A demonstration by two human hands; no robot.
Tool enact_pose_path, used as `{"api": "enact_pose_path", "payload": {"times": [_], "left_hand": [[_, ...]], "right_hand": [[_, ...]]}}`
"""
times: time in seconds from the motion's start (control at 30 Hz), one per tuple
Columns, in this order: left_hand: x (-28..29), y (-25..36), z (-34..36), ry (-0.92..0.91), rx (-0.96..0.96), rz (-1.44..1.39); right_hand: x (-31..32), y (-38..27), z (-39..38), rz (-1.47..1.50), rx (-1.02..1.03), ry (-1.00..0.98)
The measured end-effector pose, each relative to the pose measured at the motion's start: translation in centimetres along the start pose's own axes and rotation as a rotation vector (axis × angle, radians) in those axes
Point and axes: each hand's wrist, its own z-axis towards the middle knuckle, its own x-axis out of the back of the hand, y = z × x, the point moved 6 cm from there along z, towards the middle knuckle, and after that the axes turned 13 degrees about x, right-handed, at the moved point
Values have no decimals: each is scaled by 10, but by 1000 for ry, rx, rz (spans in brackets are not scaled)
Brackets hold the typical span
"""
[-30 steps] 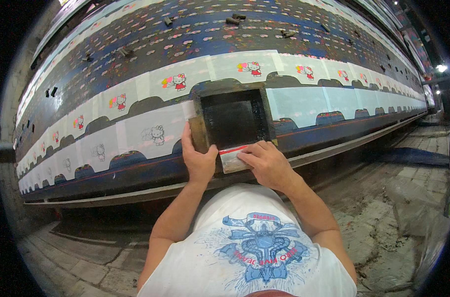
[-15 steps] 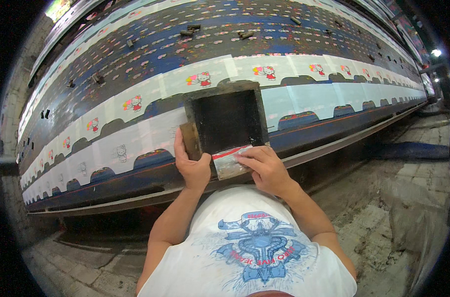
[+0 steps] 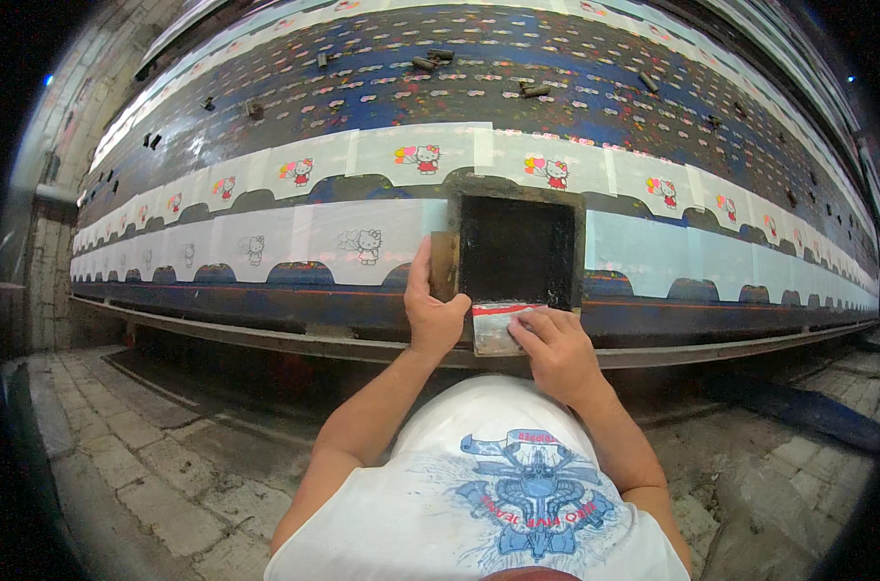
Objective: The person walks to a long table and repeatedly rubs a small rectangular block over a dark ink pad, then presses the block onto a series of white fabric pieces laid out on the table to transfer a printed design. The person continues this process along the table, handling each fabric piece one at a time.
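Observation:
A dark, square screen printing frame [image 3: 577, 254] lies over the near row of pale fabric pieces. My left hand [image 3: 434, 315] grips a brown wooden block [image 3: 444, 265] at the frame's left side, thumb at its near corner. A pale panel [image 3: 491, 331] with a red strip along it forms the frame's near end. My right hand [image 3: 559, 351] has its bent fingers closed on this panel; what lies beneath the fingers is hidden. Left of the frame, a fabric piece carries a black cartoon cat outline [image 3: 367, 246].
The long dark table [image 3: 363, 107] holds a farther row of pieces with coloured cat prints [image 3: 421, 159]. Small dark cylinders [image 3: 424, 64] are scattered beyond. The table's rail [image 3: 237, 332] runs before me, above a paved floor [image 3: 159, 450]. Plain pieces [image 3: 634, 247] lie right of the frame.
The frame has moved right along the near row with both hands on it. Another black cat outline now shows where it lay. The view has turned, shifting the table in the picture.

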Motion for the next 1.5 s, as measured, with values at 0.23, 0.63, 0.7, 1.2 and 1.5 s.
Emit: {"api": "enact_pose_path", "payload": {"times": [0.23,0.63,0.7,1.2,1.5], "left_hand": [[3,-3,6,19,28,63],[6,-6,10,-26,111,67],[9,-7,10,-52,147,53],[10,-9,17,-146,108,-54],[6,-6,15,4,43,220]], "right_hand": [[3,10,21,41,23,-164],[9,111,98,119,-35,-222],[8,129,110,93,-89,-183],[-2,42,61,30,-111,-209],[-1,10,30,44,-129,-139]]}}
